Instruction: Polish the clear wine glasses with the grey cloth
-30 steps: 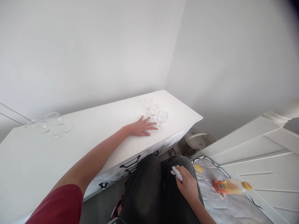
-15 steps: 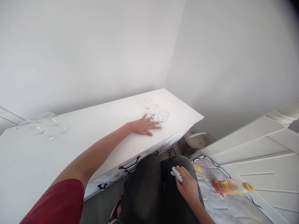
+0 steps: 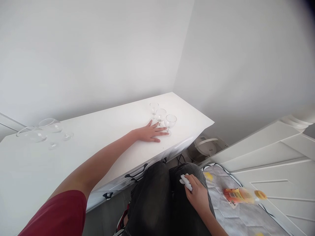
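Nearest, over the dark trousers (image 3: 152,200), the right hand (image 3: 197,195) is clasping a crumpled white cloth (image 3: 186,183), its fingers curled round it. Farther out, the left hand (image 3: 149,133) is lying palm-down on the white cabinet top (image 3: 113,123), fingers spread apart, gripping nothing, tips reaching the feet of three small stemmed glasses (image 3: 161,114) standing upright in a slanting row. It is seemingly steadying or nudging them; the next move is calling for light, even pressure. More glasses (image 3: 51,126) are standing well apart, far left.

Left hand (image 3: 149,133) lies splayed, right hand (image 3: 197,194) curled.
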The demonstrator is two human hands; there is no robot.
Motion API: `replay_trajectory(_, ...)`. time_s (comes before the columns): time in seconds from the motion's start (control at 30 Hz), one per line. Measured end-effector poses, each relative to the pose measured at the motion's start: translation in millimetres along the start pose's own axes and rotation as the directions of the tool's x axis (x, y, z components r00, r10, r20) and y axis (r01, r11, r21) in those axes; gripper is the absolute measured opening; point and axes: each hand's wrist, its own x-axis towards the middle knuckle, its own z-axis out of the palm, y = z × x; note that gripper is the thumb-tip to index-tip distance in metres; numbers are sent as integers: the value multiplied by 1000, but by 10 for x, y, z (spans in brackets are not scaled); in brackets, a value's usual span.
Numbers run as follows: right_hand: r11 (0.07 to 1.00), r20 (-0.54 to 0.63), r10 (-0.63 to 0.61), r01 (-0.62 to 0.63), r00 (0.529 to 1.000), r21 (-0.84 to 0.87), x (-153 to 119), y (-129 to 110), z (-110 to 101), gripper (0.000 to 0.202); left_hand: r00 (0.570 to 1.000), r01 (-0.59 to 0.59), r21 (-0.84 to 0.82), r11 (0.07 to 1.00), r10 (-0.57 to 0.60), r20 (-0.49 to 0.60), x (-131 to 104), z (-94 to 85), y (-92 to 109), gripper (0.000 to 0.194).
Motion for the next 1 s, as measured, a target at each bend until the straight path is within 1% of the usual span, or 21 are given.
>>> replay_trajectory(0.17, 1000, 5, -11, 11, 1000, -10, -6, 11, 0, 26, 998, 59, -11, 998, -60, -37, -136, 50, 43, 65)
replay_trajectory(0.33, 1000, -11, 1, -2, 1000, -28, -56, 48, 41, 26, 987, 149, 11, 989, -148, -65, -395, 108, 143, 68)
replay_trajectory(0.43, 999, -21, 1, -2, 1000, -41, -63, 55, 52, 26, 970, 232, 17, 973, -230, -80, -584, 151, 224, 69)
replay_trajectory(0.5, 999, -17, -6, 6, 1000, -50, -61, 63, 56, 25, 948, 306, 16, 952, -303, -101, -711, 189, 263, 69)
replay_trajectory(0.63, 997, -45, -19, 16, 999, -76, -83, 114, 87, 27, 870, 474, -6, 881, -469, -150, -939, 277, 323, 73)
replay_trajectory(0.7, 997, -66, -32, 27, 997, -76, -104, 150, 111, 30, 828, 542, -19, 840, -538, -160, -1039, 317, 370, 75)
replay_trajectory(0.77, 998, -61, -24, 20, 998, -66, -118, 179, 131, 31, 786, 596, -30, 802, -591, -178, -1139, 357, 430, 78)
replay_trajectory(0.83, 999, -48, -8, 6, 999, -49, -121, 194, 138, 33, 734, 653, -53, 755, -649, -201, -1246, 405, 495, 79)
replay_trajectory(1.0, 999, -8, 29, -29, 1000, -19, -115, 176, 109, 35, 571, 774, -141, 617, -777, -264, -1543, 563, 664, 80)
